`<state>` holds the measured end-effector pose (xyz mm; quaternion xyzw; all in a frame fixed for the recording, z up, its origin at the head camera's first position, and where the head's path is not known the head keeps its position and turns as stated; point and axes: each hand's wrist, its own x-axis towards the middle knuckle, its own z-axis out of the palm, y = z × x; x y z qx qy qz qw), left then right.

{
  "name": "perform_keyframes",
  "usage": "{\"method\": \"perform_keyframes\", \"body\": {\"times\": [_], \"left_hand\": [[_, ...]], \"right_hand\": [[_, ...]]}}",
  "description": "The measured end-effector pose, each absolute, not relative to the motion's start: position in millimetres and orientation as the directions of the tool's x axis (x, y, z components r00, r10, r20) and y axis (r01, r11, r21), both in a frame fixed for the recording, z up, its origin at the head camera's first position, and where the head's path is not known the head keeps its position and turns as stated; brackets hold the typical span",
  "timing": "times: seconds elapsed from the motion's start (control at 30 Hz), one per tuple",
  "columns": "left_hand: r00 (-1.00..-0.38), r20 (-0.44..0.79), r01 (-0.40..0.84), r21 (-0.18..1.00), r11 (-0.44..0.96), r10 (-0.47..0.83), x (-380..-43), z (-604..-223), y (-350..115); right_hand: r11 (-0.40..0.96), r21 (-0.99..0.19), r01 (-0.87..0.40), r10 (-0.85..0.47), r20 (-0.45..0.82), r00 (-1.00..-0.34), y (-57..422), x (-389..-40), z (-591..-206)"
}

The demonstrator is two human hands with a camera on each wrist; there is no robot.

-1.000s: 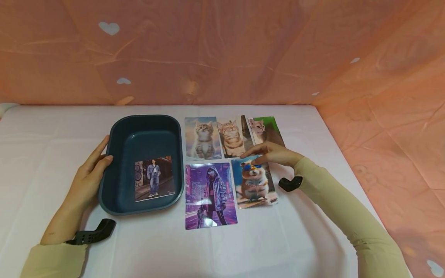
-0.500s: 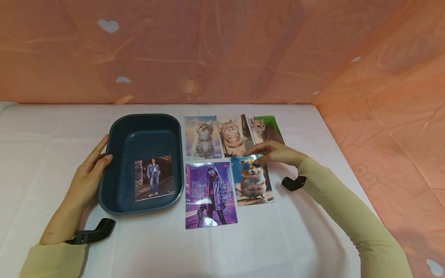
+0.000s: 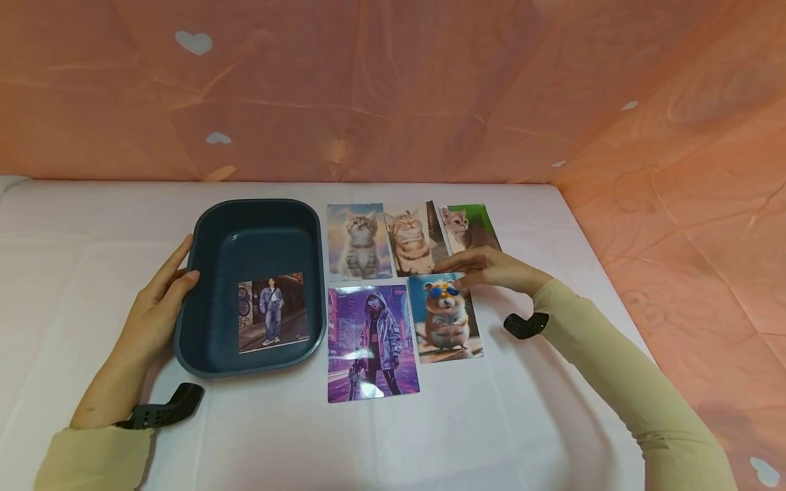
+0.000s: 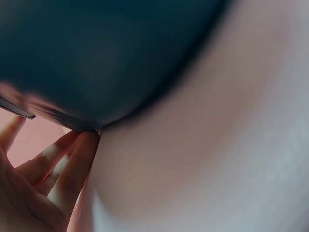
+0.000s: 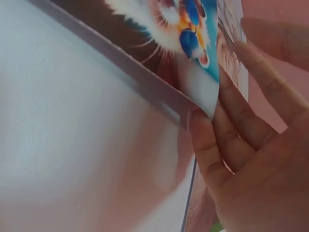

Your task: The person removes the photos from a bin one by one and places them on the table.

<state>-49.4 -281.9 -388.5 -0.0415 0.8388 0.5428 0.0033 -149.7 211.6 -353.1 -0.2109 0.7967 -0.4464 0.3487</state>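
At the left, a dark teal tray (image 3: pixel 254 218) holds a photo card of a figure in denim (image 3: pixel 271 312). The left hand (image 3: pixel 150 307) touches the tray's outer left side, its fingers fairly straight along the wall and the thumb at the rim. On the right, a hamster card (image 3: pixel 446 320) lies beside a purple hooded-figure card (image 3: pixel 372 348). The right hand (image 3: pixel 503 271) reaches over the hamster card's top right corner. In the right wrist view, extended fingertips (image 5: pixel 200 123) touch that corner, without a clear grip.
Along the back are a kitten card (image 3: pixel 359 242), an orange cat card (image 3: pixel 411 239) and a cat card with green background (image 3: pixel 467 228), partly behind the right hand. A white cloth (image 3: pixel 430 443) covers the table. Pink fabric (image 3: pixel 393 88) hangs behind and to the right.
The hamster card's lower edge has drawn back slightly and come down flat against the table. The right hand has shifted a little to the right. The left hand and tray hold still.
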Motion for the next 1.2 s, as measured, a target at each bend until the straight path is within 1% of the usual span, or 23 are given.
{"method": "perform_keyframes", "body": {"times": [0.27, 0.57, 0.77, 1.07, 1.2], "left_hand": [[-0.996, -0.051, -0.074, 0.91, 0.407, -0.067, -49, -389, -282], [-0.996, -0.053, -0.075, 0.91, 0.408, -0.065, -50, -389, -282], [-0.996, -0.063, -0.085, 0.907, 0.413, -0.065, -50, -390, -283], [-0.996, -0.062, -0.084, 0.903, 0.422, -0.068, -49, -390, -283], [-0.996, -0.059, -0.08, 0.908, 0.412, -0.063, -49, -390, -283]], "right_hand": [[0.521, -0.852, -0.046, -0.65, -0.361, -0.669, 212, -148, -351], [0.547, -0.832, -0.092, -0.634, -0.34, -0.695, 212, -147, -344], [0.556, -0.826, -0.09, -0.619, -0.34, -0.708, 203, -148, -338], [0.385, -0.923, -0.031, -0.631, -0.238, -0.738, 174, -150, -341], [0.372, -0.927, -0.033, -0.629, -0.226, -0.744, 158, -153, -342]]}}
